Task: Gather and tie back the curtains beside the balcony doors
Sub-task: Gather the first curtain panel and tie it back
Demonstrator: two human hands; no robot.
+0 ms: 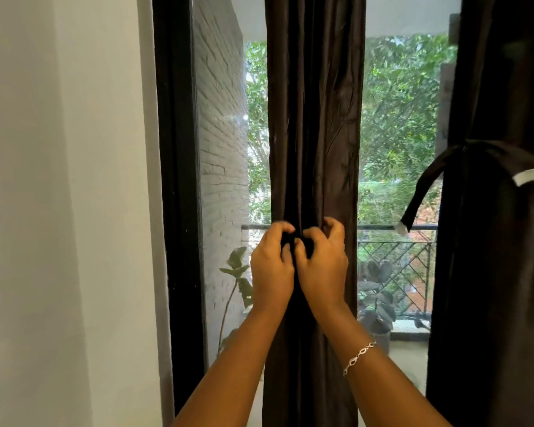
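Dk brown centre curtain (315,118), near-black rt curtain (490,257) w/ matching dk tie-back (422,192) tipped in white tabs, off-white wall (59,180), black door frame (176,180), white-painted brick wall (222,118) outside, dk railing (379,227) w/ diagonal lattice pattern, green foliage (401,103), dk green pot-plant leaves (379,303), silver chain bracelet (359,357)

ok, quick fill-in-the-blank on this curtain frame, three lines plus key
1. The left hand and the right hand both grip the middle curtain level with the balcony ____.
2. The bracelet is on the ____ wrist.
3. The right curtain is already bound by a tieback with ____ tips.
Missing words: railing; right; white.
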